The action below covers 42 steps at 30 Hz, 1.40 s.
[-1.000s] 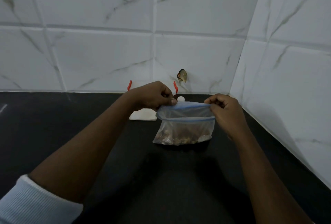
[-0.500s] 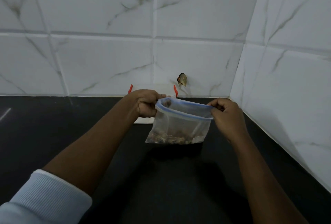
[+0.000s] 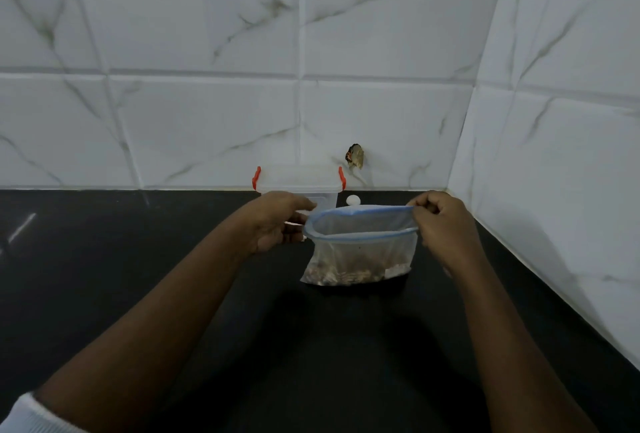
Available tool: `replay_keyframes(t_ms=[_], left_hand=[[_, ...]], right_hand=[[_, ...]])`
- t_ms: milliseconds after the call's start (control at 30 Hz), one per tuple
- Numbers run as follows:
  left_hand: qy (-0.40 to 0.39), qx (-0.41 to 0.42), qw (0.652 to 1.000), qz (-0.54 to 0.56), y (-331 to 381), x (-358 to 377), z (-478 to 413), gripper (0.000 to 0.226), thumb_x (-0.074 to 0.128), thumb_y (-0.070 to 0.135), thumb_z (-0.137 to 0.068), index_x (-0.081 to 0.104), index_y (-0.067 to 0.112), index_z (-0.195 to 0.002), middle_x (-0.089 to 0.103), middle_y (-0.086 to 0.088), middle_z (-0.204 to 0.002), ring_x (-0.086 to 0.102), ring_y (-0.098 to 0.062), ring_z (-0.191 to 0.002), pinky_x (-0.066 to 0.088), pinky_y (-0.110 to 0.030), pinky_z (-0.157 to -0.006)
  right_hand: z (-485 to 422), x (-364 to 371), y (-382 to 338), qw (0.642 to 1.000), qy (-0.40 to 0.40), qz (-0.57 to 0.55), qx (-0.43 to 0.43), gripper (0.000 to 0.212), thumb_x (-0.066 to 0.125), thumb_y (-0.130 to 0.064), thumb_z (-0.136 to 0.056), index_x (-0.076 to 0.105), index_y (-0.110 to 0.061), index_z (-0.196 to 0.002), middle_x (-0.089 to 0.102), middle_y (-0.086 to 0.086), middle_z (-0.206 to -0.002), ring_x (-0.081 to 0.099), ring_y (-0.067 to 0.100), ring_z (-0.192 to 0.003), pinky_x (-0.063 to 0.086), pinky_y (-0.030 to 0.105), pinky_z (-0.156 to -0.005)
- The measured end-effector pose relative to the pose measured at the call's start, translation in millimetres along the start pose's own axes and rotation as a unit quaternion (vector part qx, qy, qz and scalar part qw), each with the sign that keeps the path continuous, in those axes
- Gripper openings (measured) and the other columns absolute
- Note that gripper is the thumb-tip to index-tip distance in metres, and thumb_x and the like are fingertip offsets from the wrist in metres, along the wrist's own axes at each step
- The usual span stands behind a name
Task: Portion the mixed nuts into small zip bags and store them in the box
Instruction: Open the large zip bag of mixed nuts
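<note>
Left hand (image 3: 277, 221) pinched the left end of the mouth of a small clear plastic zip bag (image 3: 360, 245) with a blue seal strip, thumb on top, fingers under. Right hand (image 3: 443, 224) was curled and pinched the right end of the same mouth. The two hands were apart, with the mouth stretched open between them. Bag hung upright, its bottom down at the black stone countertop (image 3: 173, 231), contact unclear, near the back right corner. Brown mixed nuts (image 3: 346, 275) lay in the bag's bottom. Behind the left hand, a clear plastic box (image 3: 298, 181) with red side latches and its lid on sat at the back edge against the white marble-look wall tiles (image 3: 207, 121). A small white round object (image 3: 353, 200), unidentifiable, was just right of the box. A dark patch (image 3: 355, 159) was on the wall above it. A white ribbed sleeve (image 3: 31, 413) showed on the left forearm.
</note>
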<state>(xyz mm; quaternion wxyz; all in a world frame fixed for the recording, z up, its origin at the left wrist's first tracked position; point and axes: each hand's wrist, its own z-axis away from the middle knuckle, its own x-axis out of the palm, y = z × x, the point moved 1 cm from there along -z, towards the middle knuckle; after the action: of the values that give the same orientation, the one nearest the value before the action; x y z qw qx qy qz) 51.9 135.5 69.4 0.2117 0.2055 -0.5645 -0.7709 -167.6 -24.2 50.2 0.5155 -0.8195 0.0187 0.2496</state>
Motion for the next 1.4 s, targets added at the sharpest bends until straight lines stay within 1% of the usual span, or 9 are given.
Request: replay_keyframes(t_ms=[267,400,600,733,867,1033,1100,1233,1400], left_hand=[[0.019,0.105,0.993,0.059,-14,8,19,0.025,0.075,0.013,-0.089,0.064,0.004,-0.109,0.073,-0.014,-0.103,0.071,-0.028,-0.093,0.061,-0.049,-0.09],[0.122,0.17,0.974,-0.088,-16,25,21,0.023,0.077,0.007,-0.086,0.064,0.011,-0.104,0.069,-0.008,-0.099,0.072,-0.02,-0.086,0.063,-0.029,-0.066],[0.113,0.041,0.981,0.155,-24,52,6,0.034,0.071,-0.011,-0.084,0.059,0.01,-0.107,0.064,-0.02,-0.114,0.068,-0.032,-0.099,0.063,-0.037,-0.065],[0.072,-0.018,0.966,0.249,-26,62,1,0.016,0.065,-0.008,-0.091,0.061,0.007,-0.091,0.068,-0.014,-0.084,0.066,-0.021,-0.074,0.06,-0.029,-0.06],[0.028,-0.036,0.943,0.329,-33,60,-2,0.013,0.057,-0.01,-0.096,0.062,0.002,-0.099,0.069,-0.015,-0.077,0.066,-0.022,-0.074,0.06,-0.03,-0.054],[-0.046,-0.082,0.903,0.419,-39,50,3,0.014,0.05,-0.01,-0.098,0.064,-0.011,-0.101,0.069,-0.024,-0.096,0.068,-0.03,-0.089,0.058,-0.04,-0.089],[-0.042,-0.091,0.885,0.455,-35,43,6,0.015,0.047,-0.011,-0.098,0.061,-0.015,-0.103,0.067,-0.027,-0.101,0.067,-0.031,-0.088,0.062,-0.041,-0.082],[-0.01,-0.103,0.87,0.483,-33,34,5,0.034,0.045,-0.013,-0.095,0.053,-0.013,-0.128,0.061,-0.024,-0.129,0.067,-0.033,-0.099,0.059,-0.049,-0.076],[-0.02,-0.12,0.853,0.507,-32,27,8,0.021,0.043,-0.01,-0.097,0.057,-0.017,-0.112,0.064,-0.033,-0.106,0.066,-0.037,-0.108,0.053,-0.038,-0.103]], right_hand=[[0,-2,3,0.999,-0.024,-0.022,0.007,0.021,0.061,-0.008,-0.096,0.075,-0.023,-0.092,0.072,0.003,-0.084,0.072,0.022,-0.071,0.065,0.043,-0.072],[4,2,4,0.999,-0.03,-0.008,0.017,0.02,0.067,-0.01,-0.093,0.08,-0.026,-0.097,0.074,-0.007,-0.091,0.069,0.016,-0.087,0.06,0.039,-0.075],[14,11,-1,0.996,-0.071,-0.024,0.039,0.003,0.079,-0.022,-0.089,0.079,-0.025,-0.091,0.076,-0.008,-0.089,0.07,0.011,-0.086,0.051,0.028,-0.066],[17,21,-2,0.982,-0.119,-0.112,0.093,0.006,0.081,-0.014,-0.087,0.078,-0.012,-0.091,0.079,0.006,-0.09,0.073,0.016,-0.078,0.054,0.028,-0.062],[14,28,-3,0.907,-0.134,-0.336,0.218,0.028,0.069,0.01,-0.089,0.063,-0.005,-0.112,0.073,0.02,-0.097,0.073,0.023,-0.071,0.059,0.034,-0.059],[11,31,1,0.749,-0.084,-0.56,0.344,0.029,0.044,0.018,-0.096,0.052,-0.009,-0.106,0.063,0.023,-0.099,0.066,0.029,-0.084,0.064,0.038,-0.059],[8,29,1,0.708,-0.049,-0.608,0.355,0.024,0.037,0.018,-0.098,0.054,0.002,-0.101,0.061,0.025,-0.099,0.064,0.03,-0.084,0.063,0.039,-0.059],[6,27,3,0.697,-0.015,-0.617,0.365,0.03,0.027,0.016,-0.096,0.057,0.013,-0.099,0.061,0.028,-0.101,0.062,0.036,-0.089,0.053,0.043,-0.082],[8,25,2,0.679,0.006,-0.639,0.361,0.017,0.039,0.004,-0.094,0.052,0.001,-0.103,0.061,0.027,-0.114,0.064,0.041,-0.102,0.054,0.052,-0.078]])
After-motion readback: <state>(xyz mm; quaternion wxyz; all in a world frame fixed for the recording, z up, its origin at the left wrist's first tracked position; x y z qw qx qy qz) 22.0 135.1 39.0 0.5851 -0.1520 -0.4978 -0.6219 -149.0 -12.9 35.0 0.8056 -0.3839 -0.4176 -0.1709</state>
